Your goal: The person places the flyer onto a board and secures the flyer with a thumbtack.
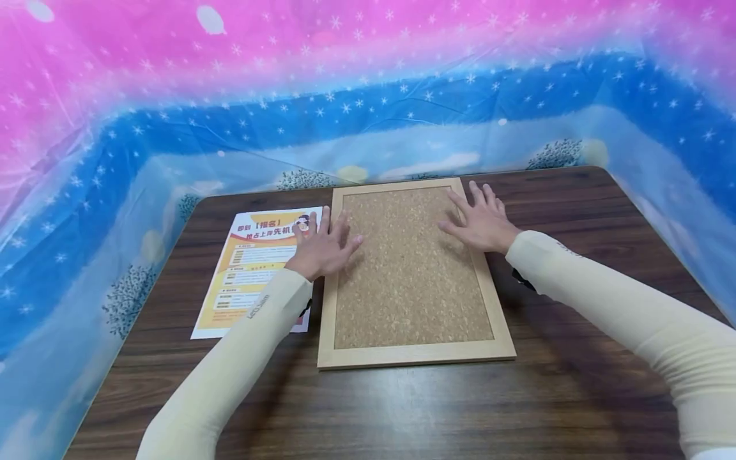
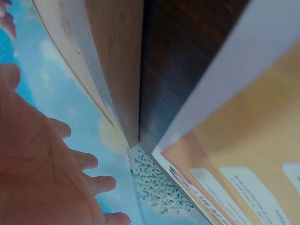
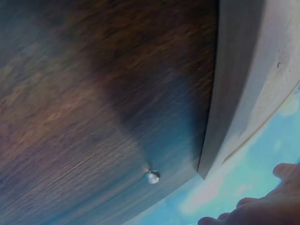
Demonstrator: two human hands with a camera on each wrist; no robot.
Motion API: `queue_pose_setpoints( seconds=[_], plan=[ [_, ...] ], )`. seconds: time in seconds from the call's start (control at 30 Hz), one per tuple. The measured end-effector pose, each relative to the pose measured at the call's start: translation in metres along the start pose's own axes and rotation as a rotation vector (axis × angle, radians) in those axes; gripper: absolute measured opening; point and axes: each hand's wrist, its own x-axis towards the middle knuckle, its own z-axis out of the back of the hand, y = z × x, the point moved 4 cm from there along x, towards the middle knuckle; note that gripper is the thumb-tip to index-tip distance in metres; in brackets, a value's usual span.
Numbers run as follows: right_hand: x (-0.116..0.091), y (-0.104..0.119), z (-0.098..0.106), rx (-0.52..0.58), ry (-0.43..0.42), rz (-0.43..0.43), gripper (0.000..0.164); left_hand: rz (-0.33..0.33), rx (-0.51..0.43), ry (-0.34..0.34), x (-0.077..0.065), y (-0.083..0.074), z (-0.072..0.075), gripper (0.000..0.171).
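A cork board (image 1: 411, 275) in a pale wooden frame lies flat on the table. My left hand (image 1: 323, 250), fingers spread, is over the board's left frame and the right edge of a printed poster (image 1: 230, 275). At the board's upper right, my right hand (image 1: 482, 223) spreads its fingers over the frame. Both hands appear raised above the board, and neither holds anything. The left wrist view shows my left palm (image 2: 42, 164) beside the frame's side (image 2: 117, 56). In the right wrist view, part of my right hand (image 3: 262, 206) shows past the frame (image 3: 234, 84).
A small shiny object (image 3: 153, 176) sits on the dark wood table (image 3: 70, 117) right of the board; its kind is unclear. In the head view I cannot make it out. A pink and blue cloth (image 1: 368, 96) with snowflakes surrounds the table's far side and ends.
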Motion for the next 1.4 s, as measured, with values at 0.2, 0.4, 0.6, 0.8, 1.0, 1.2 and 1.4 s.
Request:
queue_pose_setpoints(
  seconds=[0.2,0.4,0.6,0.8,1.0,1.2,1.4],
  plan=[
    [-0.001,-0.01,0.001,0.002,0.013,0.004,0.081,0.021,-0.024,-0.003,-0.004,0.011,0.004,0.078],
    [-0.006,-0.022,0.006,0.017,0.038,0.001,0.082,0.041,-0.034,0.001,-0.006,0.02,0.004,0.078],
    [-0.01,-0.033,0.012,0.043,0.049,-0.012,0.08,0.055,-0.044,-0.005,-0.008,0.028,0.003,0.079],
    [-0.012,-0.043,0.008,0.05,0.038,-0.02,0.08,0.077,-0.031,0.007,-0.01,0.039,0.0,0.079],
    [-0.012,-0.05,0.007,0.057,0.047,-0.019,0.08,0.102,-0.022,0.016,-0.013,0.052,0.002,0.078],
    [-0.011,-0.059,0.009,0.078,0.044,-0.019,0.08,0.126,-0.043,0.002,-0.015,0.064,0.001,0.079],
    [-0.01,-0.071,0.008,0.086,0.037,-0.02,0.079,0.167,-0.069,0.003,-0.016,0.081,0.002,0.078]
  ],
)
